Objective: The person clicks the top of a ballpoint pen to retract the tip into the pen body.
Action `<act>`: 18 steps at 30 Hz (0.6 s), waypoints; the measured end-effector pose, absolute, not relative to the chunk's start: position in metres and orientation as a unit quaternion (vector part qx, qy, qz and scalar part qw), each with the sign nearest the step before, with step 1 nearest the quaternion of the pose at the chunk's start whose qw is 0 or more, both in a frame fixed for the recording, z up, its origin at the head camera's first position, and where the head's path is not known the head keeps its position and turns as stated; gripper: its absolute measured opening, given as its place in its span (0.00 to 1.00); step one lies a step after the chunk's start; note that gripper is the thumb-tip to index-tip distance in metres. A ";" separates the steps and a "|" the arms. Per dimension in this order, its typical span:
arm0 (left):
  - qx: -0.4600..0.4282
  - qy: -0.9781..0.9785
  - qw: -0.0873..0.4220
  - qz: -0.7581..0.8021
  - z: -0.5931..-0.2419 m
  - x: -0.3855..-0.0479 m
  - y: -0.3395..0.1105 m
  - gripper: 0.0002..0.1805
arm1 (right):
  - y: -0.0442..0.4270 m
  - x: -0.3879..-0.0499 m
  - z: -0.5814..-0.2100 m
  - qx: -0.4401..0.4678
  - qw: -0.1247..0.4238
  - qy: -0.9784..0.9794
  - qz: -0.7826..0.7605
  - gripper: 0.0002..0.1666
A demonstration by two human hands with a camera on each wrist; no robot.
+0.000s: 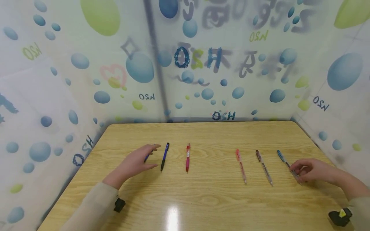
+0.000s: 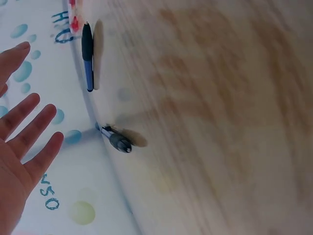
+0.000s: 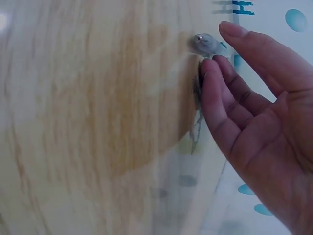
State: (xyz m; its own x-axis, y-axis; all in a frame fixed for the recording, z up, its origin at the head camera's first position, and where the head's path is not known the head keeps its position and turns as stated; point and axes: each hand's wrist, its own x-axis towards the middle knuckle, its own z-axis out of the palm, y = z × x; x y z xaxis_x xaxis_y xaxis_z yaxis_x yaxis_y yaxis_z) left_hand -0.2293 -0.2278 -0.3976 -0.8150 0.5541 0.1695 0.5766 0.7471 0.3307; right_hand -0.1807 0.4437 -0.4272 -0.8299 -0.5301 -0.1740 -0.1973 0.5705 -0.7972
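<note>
My left hand hovers with fingers spread over the leftmost blue pen, partly hiding it. In the left wrist view a gap shows between the hand and that pen. Just right of it lies a second blue pen with a black grip. My right hand is at the lower end of a clear pen with a blue cap, fingers bent around its near part. In the right wrist view, the thumb stands apart from the fingers, and the pen's tip shows beyond the gap between them.
A red pen lies near the middle of the wooden table. Farther right are a pink-capped pen and a brown-capped pen. Patterned curtains border the table's back and sides.
</note>
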 end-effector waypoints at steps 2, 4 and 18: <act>-0.306 -0.935 0.033 -0.178 -0.396 -0.230 -0.224 0.39 | 0.444 -0.180 -0.427 -0.218 0.188 0.868 -0.405 0.17; -0.311 -0.934 0.035 -0.172 -0.396 -0.231 -0.222 0.38 | 0.444 -0.180 -0.425 -0.225 0.176 0.870 -0.401 0.17; -0.358 -0.920 0.063 -0.145 -0.390 -0.233 -0.194 0.27 | 0.419 -0.184 -0.408 -0.248 0.085 0.889 -0.375 0.18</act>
